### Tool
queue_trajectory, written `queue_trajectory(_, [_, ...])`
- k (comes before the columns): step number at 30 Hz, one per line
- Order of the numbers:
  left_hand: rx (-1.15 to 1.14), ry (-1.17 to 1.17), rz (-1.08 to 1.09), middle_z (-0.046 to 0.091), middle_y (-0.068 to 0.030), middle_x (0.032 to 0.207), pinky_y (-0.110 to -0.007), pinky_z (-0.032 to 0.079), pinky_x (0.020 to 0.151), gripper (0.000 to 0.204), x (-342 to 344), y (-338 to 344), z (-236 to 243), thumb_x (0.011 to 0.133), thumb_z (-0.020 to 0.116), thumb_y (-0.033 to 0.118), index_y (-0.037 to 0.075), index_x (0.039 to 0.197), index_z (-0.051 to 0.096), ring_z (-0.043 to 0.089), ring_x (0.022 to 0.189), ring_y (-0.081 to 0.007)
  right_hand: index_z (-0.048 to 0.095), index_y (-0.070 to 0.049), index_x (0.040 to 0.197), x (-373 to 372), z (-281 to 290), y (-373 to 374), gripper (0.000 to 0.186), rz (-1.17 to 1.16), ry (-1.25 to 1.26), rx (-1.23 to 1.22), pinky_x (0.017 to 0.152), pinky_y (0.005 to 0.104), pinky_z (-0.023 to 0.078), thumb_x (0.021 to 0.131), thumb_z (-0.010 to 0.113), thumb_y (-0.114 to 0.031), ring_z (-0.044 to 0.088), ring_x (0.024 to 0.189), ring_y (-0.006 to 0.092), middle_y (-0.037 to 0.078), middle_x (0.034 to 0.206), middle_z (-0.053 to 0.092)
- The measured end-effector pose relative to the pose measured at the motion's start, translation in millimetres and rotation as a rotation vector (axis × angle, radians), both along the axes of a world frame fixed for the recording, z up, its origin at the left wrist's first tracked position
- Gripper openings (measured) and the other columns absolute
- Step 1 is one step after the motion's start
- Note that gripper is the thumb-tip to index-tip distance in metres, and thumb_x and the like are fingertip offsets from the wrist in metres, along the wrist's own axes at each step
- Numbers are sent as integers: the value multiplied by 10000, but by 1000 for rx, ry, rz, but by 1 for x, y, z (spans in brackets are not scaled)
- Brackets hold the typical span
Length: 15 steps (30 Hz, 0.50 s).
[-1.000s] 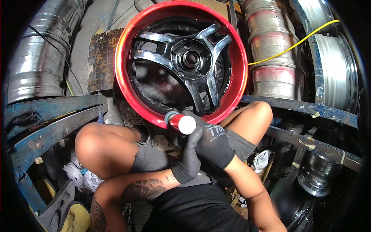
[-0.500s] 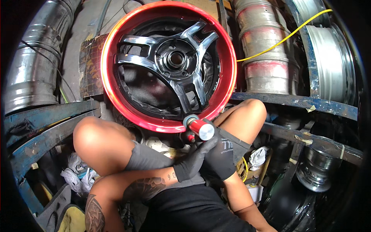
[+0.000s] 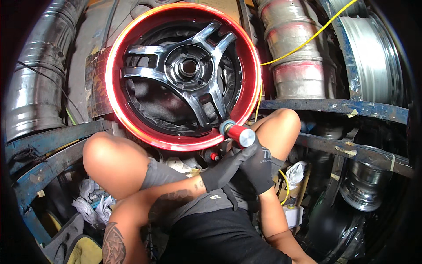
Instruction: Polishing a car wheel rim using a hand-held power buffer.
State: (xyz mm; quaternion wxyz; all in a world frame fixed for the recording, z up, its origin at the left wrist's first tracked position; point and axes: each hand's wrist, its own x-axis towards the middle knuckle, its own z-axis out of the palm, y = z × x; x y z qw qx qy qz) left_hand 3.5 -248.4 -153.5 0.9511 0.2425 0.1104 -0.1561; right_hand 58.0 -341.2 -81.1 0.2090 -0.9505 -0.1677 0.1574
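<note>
A glossy red wheel rim (image 3: 116, 105) with a black and polished five-hole centre (image 3: 190, 67) sits in front of me. A small power tool (image 3: 241, 136) with a red cylinder, silver end cap and round pad is held against the rim's lower right edge. My right hand (image 3: 258, 169), in a black glove, is closed round the tool's handle, which is mostly hidden. My left hand (image 3: 224, 169), also gloved, overlaps it from the left, fingers wrapped on the tool just below the cylinder. Both my knees are bent below the rim, either side of the tool.
Stacked bare metal rims stand left (image 3: 35, 88) and right (image 3: 294, 83). A silver rim (image 3: 369, 61) is at far right. Blue steel frame rails (image 3: 378, 110) run beside my legs. A yellow hose (image 3: 307, 42) crosses upper right. White rags (image 3: 90, 207) and another chrome rim (image 3: 360, 189) lie low at the sides.
The tool and both gloved hands have moved rightwards along the lower rim, up its right curve. The wheel appears further left in the view.
</note>
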Motion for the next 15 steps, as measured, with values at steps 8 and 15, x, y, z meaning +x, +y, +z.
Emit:
queue_trajectory(8, [31, 264, 392, 636, -60, 1326, -321, 458, 1093, 425, -71, -8, 3, 1110, 605, 286, 22, 1442, 580, 589, 1225, -141, 530, -17, 1520, -30, 0, 27, 571, 313, 182, 128, 1033, 439, 549, 992, 666, -184, 690, 1228, 409, 249, 1378, 671])
queue_trajectory(15, [95, 164, 141, 680, -33, 1224, -338, 503, 1024, 382, -45, -12, -14, 1111, 612, 276, 10, 1385, 615, 635, 1113, -127, 522, -34, 1523, -17, -9, 8, 626, 182, 81, 233, 958, 454, 571, 952, 739, -171, 726, 1148, 410, 238, 1269, 715])
